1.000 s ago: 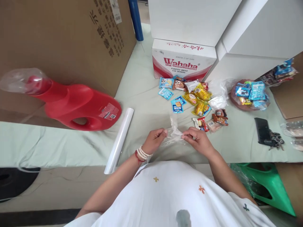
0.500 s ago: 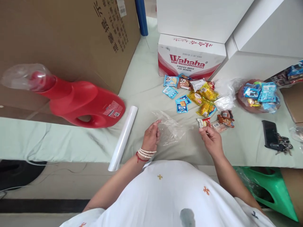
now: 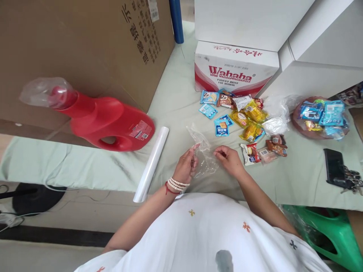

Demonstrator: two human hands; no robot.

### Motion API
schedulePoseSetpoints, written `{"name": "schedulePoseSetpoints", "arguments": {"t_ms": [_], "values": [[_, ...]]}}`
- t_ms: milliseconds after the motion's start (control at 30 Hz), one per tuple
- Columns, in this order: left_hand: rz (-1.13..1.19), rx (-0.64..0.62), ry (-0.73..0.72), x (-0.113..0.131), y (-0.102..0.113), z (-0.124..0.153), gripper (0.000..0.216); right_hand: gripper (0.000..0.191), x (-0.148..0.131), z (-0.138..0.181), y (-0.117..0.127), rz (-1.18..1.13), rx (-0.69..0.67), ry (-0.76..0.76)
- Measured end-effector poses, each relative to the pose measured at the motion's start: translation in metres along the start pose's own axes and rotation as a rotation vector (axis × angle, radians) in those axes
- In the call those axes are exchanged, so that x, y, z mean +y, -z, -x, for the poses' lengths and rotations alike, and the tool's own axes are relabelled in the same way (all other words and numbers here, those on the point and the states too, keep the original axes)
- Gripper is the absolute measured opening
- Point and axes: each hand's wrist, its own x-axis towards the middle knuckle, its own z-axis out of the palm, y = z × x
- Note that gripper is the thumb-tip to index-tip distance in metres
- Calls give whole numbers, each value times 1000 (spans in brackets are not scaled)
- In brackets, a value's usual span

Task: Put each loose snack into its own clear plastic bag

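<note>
1. Just above the near edge of the bench point(image 3: 176, 109), between both hands: clear plastic bag point(image 3: 204, 158), crumpled, lifted off the pale green cloth, one corner sticking up.
2. Left hand point(image 3: 185, 166): closed in a pinch on the bag's left edge, thumb against fingertips with film caught between. White bead bracelets point(image 3: 176, 184) and a red thread at the wrist.
3. Right hand point(image 3: 229, 160): fingers curled in, tips bunched at the bag's right edge. Impossible to tell whether gripping the film or only touching it.
4. Just right of that hand: snack packets point(image 3: 249, 121) in a loose scatter, reaching back to the Wahaha carton point(image 3: 236, 73).
5. Left of the left hand: roll of clear film point(image 3: 151, 164), lying slantwise, near end out over the bench edge.
6. Beyond the roll: red detergent jug point(image 3: 107, 122) on its side, cap wrapped in clear plastic, lying against a big cardboard box point(image 3: 85, 45).
7. Far right: black phone point(image 3: 334, 168) with keys point(image 3: 353, 181) touching it. Farther back, a bagged heap of snacks point(image 3: 320, 117).
</note>
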Motion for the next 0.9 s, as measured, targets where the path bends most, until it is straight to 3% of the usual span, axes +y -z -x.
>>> {"name": "schedulePoseSetpoints", "arguments": {"t_ms": [133,267,400,467,533,667,900], "values": [[109,3,108,7,8,-5,78,29,5,9,12,-21,103,-65],[146,3,139,10,10,-7,79,35,4,11,22,137,196,-41],[141,-6,139,8,8,-8,79,41,0,9,13,314,25,-54],[131,1,136,7,9,-9,79,37,-2,9,7,285,-108,-94],[116,11,134,6,12,-11,78,36,-3,11,5,147,-147,-87],[113,11,139,6,18,-13,77,35,-6,19,16,-78,50,6],[133,-14,147,9,19,-16,76,30,9,42,38,-83,243,5]]}}
